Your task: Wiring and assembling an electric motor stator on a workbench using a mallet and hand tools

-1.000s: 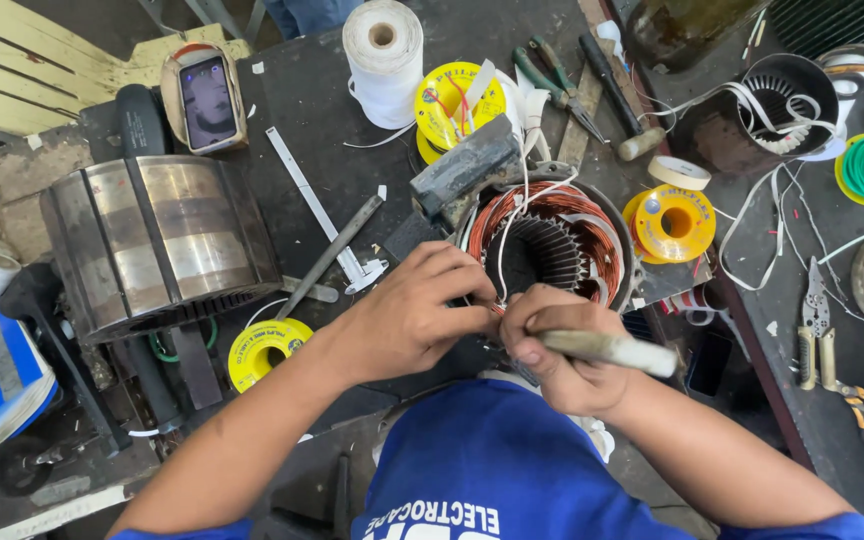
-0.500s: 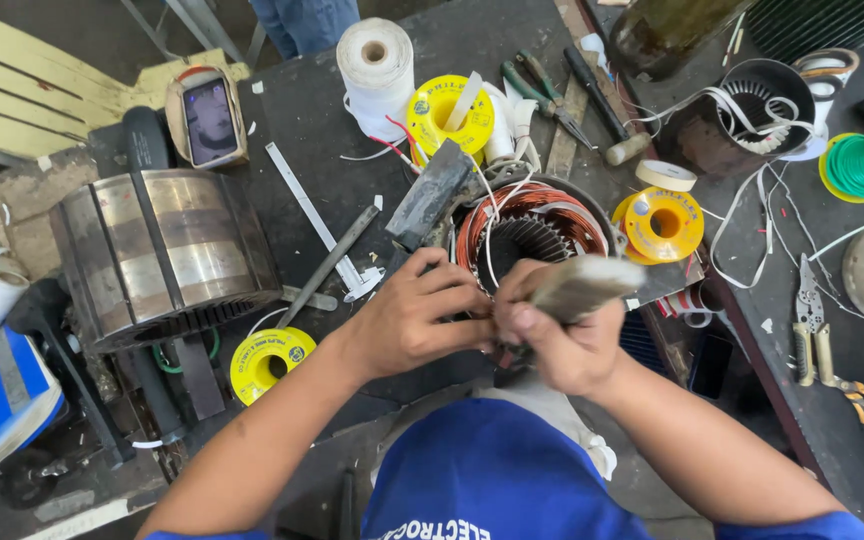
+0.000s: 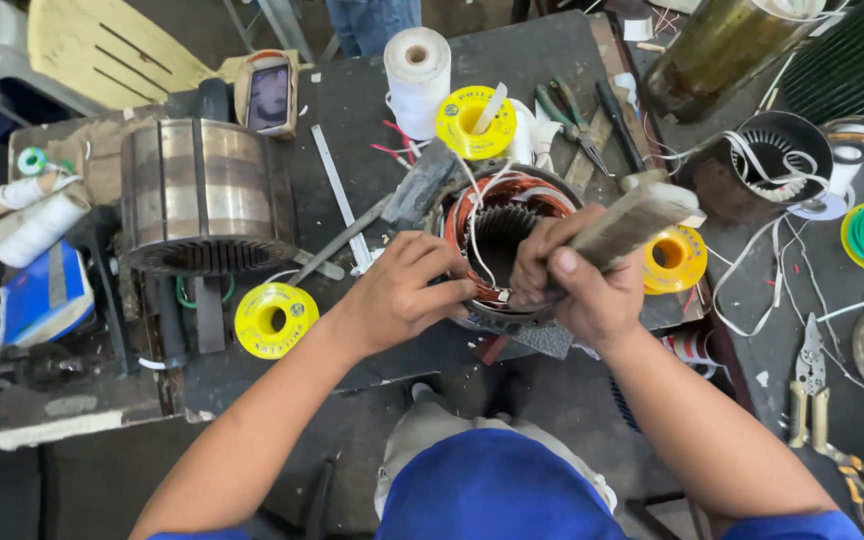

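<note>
Stator (image 3: 500, 250) with copper windings sat near front edge of workbench (image 3: 352, 100), bore up. Left hand (image 3: 402, 290) curled fingers on its left rim. Right hand (image 3: 577, 280) fist-gripped wooden stick (image 3: 632, 222), long axis slanting up-right, directly over right rim.

Even daylight, soft shadows, wide-angle edge bending (strong), corners perhaps slightly blurred

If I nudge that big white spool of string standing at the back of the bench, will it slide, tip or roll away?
The white spool stands upright on its flat end, so a low push would probably slide it rather than roll it. It looks tall for its base, so a push near the top may tip it; once on its side it would likely roll. The yellow reel close beside it might stop it on that side.
</note>
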